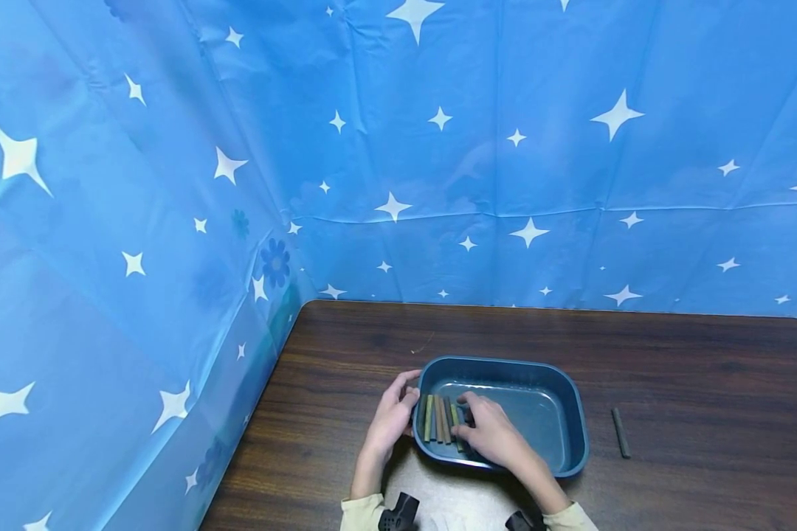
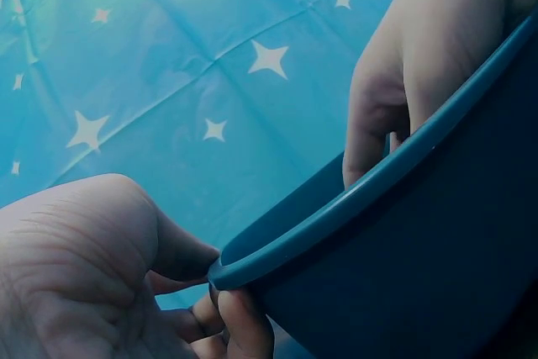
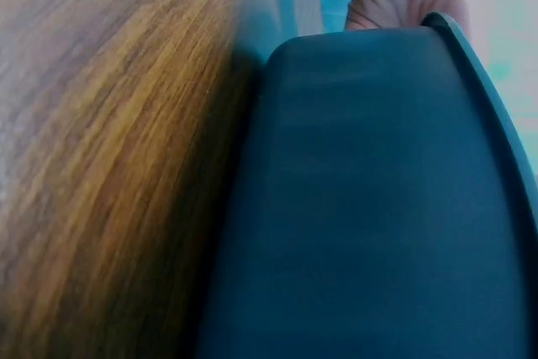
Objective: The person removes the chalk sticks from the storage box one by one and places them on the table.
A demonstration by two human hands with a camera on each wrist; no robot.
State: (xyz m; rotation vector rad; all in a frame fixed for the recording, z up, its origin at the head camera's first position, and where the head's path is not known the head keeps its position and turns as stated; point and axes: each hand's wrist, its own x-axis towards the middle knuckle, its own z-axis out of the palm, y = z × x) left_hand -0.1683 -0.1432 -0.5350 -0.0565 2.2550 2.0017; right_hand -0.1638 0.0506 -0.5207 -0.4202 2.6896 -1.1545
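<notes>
Head view: a blue tray (image 1: 538, 417) stands on a dark wood-grained table (image 1: 717, 383), low in the frame and just right of centre. A row of short sticks (image 1: 440, 420), yellowish green, brown and grey, lies side by side against the tray's left end, each running roughly from the upper to the lower edge of the frame. The left hand (image 1: 390, 419) is at the tray's left edge; the left-wrist view shows its thumb above the rim and its other fingers bent beneath, pinching it. The right hand (image 1: 494, 431) reaches into the tray from the lower right, its fingers bent downward and its thumb at the right end of the row; whether they pinch a stick cannot be told, the fingertips being partly hidden. A single dark stick (image 1: 620, 433) lies on the table to the right of the tray, well apart from the row. Pale sleeves (image 1: 361, 514) and black wrist devices (image 1: 400, 512) appear at the bottom edge. A blue backdrop (image 1: 544, 177) printed with white stars fills the upper part and the left side of the frame.

Right-wrist view: the tray's outer wall occupies the centre and lower right, with wood grain at left and part of the left hand at upper right.
</notes>
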